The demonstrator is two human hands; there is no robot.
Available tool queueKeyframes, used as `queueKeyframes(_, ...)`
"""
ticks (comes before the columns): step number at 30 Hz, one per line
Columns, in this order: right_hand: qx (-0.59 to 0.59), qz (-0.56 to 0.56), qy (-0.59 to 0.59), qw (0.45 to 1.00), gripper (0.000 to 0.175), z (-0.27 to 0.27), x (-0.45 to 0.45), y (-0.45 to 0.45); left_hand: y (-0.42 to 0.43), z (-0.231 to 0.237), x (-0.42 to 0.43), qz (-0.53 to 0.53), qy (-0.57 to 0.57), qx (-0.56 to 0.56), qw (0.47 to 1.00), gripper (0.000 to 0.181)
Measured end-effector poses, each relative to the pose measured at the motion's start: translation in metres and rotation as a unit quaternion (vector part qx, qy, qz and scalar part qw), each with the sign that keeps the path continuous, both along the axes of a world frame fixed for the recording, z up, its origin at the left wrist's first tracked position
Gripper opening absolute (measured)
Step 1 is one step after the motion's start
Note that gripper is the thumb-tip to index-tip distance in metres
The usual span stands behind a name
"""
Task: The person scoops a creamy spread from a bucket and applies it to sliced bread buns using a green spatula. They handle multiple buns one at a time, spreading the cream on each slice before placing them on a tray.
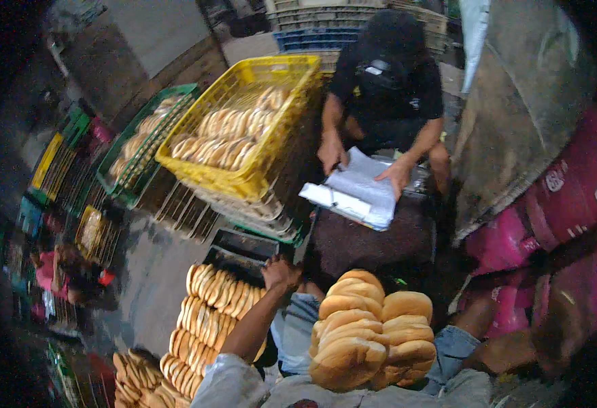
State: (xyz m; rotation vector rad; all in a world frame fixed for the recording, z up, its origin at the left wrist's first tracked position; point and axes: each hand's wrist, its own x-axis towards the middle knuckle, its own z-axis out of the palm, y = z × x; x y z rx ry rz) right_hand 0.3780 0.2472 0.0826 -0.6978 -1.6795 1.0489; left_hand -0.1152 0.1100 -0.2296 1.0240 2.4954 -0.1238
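Observation:
My left hand (279, 273), its fingers bent, is at the near edge of a black divided tray (242, 248); whether it grips the edge cannot be told. Flat round bread buns (352, 326) stand in two leaning rows in front of my body, over my lap. Long rows of similar buns (204, 319) lie beyond my left forearm, at the lower left. My right forearm reaches out to the right into shadow, and the hand there cannot be made out. A dark brown box top (372, 239) lies ahead of my knees.
Across from me a person in black (390, 92) holds an open notebook (362, 188). A yellow crate (250, 183) of bagged buns tops a stack, with a green crate (120, 191) beside it. Magenta sacks (505, 245) lie right. Another person (56, 278) is at far left.

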Motion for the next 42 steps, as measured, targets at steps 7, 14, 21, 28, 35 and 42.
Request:
queueKeyframes(7, 0.015, -0.072, 0.042, 0.996, 0.044, 0.008, 0.03, 0.003, -0.01, -0.001, 0.006, -0.015, 0.065, 0.074, 0.995, 0.08)
queueKeyframes(14, 0.006, -0.087, 0.059, 0.994, 0.042, 0.002, 0.031, 0.001, -0.012, -0.006, 0.004, 0.005, 0.069, 0.085, 0.994, 0.085)
queueKeyframes(21, 0.008, -0.101, 0.064, 0.993, 0.04, 0.004, 0.033, -0.005, -0.011, 0.006, 0.006, -0.014, 0.042, 0.076, 0.996, 0.082)
queueKeyframes(28, 0.009, -0.099, 0.064, 0.993, 0.039, 0.004, 0.021, -0.009, -0.015, -0.006, 0.0, -0.027, 0.066, 0.056, 0.996, 0.079)
queueKeyframes(35, 0.011, -0.102, 0.074, 0.992, 0.037, 0.004, 0.025, -0.01, -0.016, -0.005, 0.002, -0.03, 0.06, 0.05, 0.996, 0.081)
queueKeyframes(42, 0.016, -0.105, 0.086, 0.991, 0.036, 0.004, 0.03, -0.008, -0.009, 0.019, 0.005, 0.006, 0.018, 0.012, 1.0, 0.081)
